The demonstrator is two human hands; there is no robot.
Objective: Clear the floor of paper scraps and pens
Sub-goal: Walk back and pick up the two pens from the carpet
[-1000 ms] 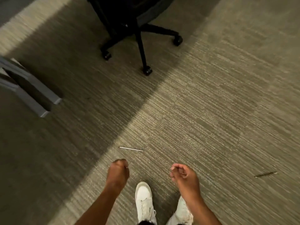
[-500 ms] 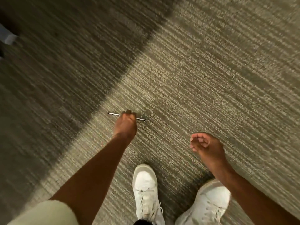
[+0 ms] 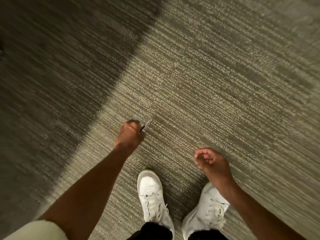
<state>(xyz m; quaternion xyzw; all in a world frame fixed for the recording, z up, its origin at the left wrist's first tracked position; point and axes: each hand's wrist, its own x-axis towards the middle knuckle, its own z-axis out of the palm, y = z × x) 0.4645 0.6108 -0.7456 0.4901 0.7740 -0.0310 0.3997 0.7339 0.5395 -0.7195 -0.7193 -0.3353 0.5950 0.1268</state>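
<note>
The pen (image 3: 144, 127) is gripped in the closed left hand (image 3: 130, 135), its visible end pointing up and away to the right, above the carpet (image 3: 216, 87); blur prevents confirming it is fully lifted. The right hand (image 3: 210, 161) hangs well apart, fingers loosely curled, apparently empty. No further scraps are visible nearby.

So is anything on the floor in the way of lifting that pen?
Nothing visible. The left hand is closed around the pen, with bare carpet around it. The right hand is curled, off to the side.
</note>
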